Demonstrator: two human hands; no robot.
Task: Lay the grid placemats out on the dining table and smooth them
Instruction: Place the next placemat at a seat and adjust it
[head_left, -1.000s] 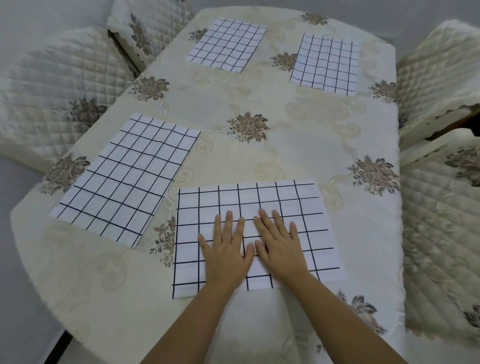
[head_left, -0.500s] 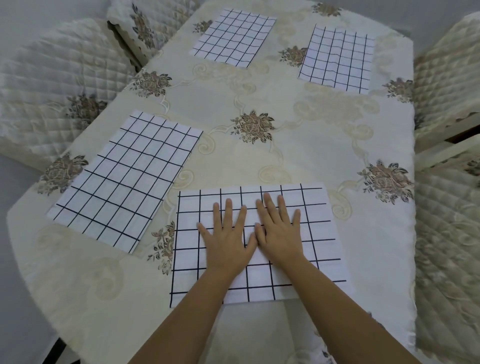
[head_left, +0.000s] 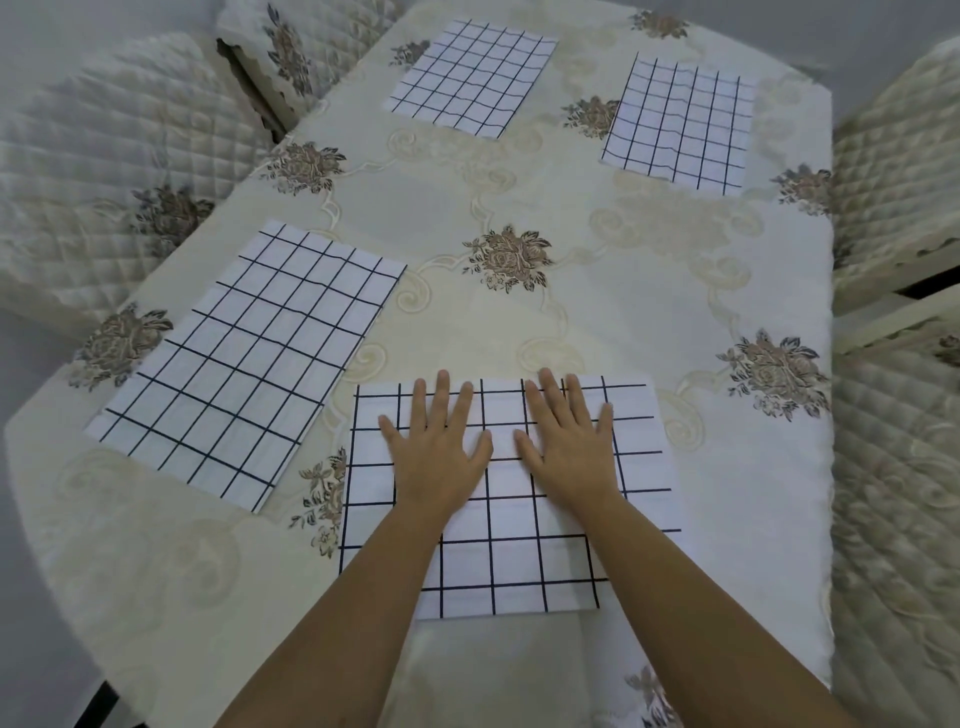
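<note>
white placemat (head_left: 519, 566), long axis left-right (left hand (head_left: 439, 457), right hand (head_left: 569, 457) flat)

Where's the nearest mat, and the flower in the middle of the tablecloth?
Nearest mat (head_left: 519, 571): head view, bare squares near its front edge.
Middle flower (head_left: 506, 257): head view, its centre.

Matt cloth on faintly lustrous cloth

The nearest placemat (head_left: 519, 566) is thin, matt white cloth with a black grid, smooth but for faint fold lines; the left placemat (head_left: 249, 364) looks alike (slightly rippled along its lines). The tablecloth (head_left: 571, 291) is cream fabric with a soft sheen and raised, embroidered-looking flowers. The chair covers (head_left: 104, 156) are quilted, padded cloth, matt and dimpled.
</note>
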